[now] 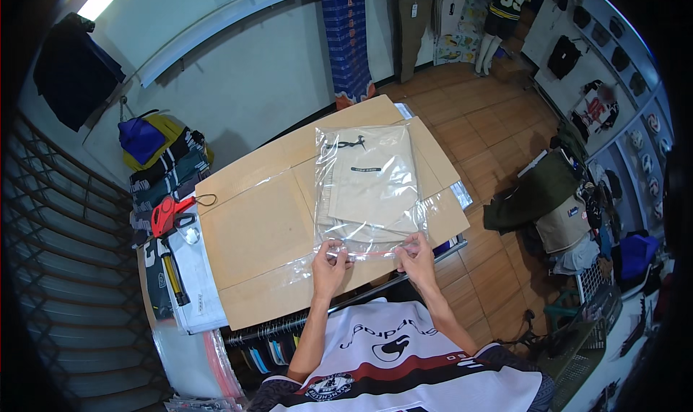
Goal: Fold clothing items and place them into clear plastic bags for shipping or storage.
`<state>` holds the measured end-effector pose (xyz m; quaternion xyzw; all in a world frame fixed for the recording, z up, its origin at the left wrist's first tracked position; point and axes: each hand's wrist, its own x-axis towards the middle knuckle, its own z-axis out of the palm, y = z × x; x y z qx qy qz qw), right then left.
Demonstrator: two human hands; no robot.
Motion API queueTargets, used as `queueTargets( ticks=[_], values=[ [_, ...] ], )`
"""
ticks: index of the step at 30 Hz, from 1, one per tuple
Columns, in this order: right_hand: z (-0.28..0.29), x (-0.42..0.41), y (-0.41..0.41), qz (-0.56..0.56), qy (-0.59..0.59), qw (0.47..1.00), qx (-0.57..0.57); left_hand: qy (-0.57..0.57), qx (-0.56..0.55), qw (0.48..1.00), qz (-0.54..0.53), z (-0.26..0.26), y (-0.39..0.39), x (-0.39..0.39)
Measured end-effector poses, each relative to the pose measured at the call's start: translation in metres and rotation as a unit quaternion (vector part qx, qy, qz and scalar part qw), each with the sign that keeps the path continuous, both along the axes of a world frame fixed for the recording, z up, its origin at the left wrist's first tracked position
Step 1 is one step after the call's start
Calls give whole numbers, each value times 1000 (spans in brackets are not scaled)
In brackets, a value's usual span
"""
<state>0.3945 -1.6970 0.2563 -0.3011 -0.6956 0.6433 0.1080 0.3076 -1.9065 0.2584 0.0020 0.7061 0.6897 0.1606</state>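
Note:
A folded beige garment [373,190] lies flat inside a clear plastic bag [368,239] on a sheet of brown cardboard [254,228]. The bag's near edge carries a reddish strip [373,254] and faces me. My left hand [331,266] pinches this edge at its left end between thumb and fingers. At the right end, my right hand [416,258] pinches the same edge. Between the two hands the strip runs nearly straight. A dark printed mark and a small dark label show on the garment through the shiny plastic.
Left of the cardboard lie a red tagging tool [169,216], a yellow-and-black hand pump [173,276] and a stack of clear bags [189,358]. Folded clothes [168,163] are piled behind. A metal rail [368,290] runs along the near edge. Heaped clothes [563,212] stand at the right.

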Motion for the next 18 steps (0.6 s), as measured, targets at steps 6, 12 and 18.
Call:
queueTargets(
  ticks=[6, 12, 18],
  values=[
    [3, -4, -7, 26, 17, 1000, -2, 9, -22, 999, -39, 3, 4, 1],
    [-7, -5, -6, 13, 17, 1000, 9, 23, -44, 998, -42, -2, 5, 0],
    [6, -9, -17, 17, 12, 1000, -21, 24, -30, 998, -40, -3, 9, 3]
  ],
)
